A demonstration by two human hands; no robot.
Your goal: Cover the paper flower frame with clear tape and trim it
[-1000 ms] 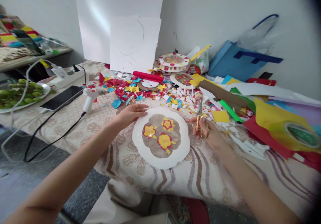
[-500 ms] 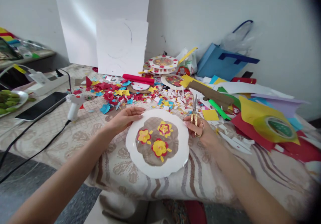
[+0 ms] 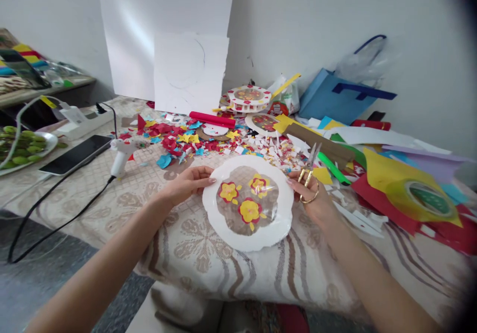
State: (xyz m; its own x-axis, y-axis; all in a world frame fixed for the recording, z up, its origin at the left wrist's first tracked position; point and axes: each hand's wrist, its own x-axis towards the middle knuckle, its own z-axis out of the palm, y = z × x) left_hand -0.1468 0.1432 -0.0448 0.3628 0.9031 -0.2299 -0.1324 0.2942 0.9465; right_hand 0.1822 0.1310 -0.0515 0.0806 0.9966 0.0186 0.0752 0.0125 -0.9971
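A round white paper disc (image 3: 249,233) with a brown centre and three red-and-yellow flowers is tilted up off the patterned tablecloth (image 3: 186,243). My left hand (image 3: 186,185) grips its left rim with the fingers pinched on the edge. My right hand (image 3: 311,199) touches the disc's right rim while holding small gold-handled scissors (image 3: 310,170), blades pointing up and away.
Red, yellow, blue and white paper scraps (image 3: 208,141) litter the table behind the disc. A white glue gun (image 3: 121,155) with a black cable, a phone (image 3: 74,155) and a power strip (image 3: 84,120) lie left. Coloured paper sheets and a tape roll (image 3: 428,199) lie right.
The disc has been lifted at its far edge and shifted slightly right. My left hand went from resting flat on the rim to pinching it. The scissors tilted rightward.
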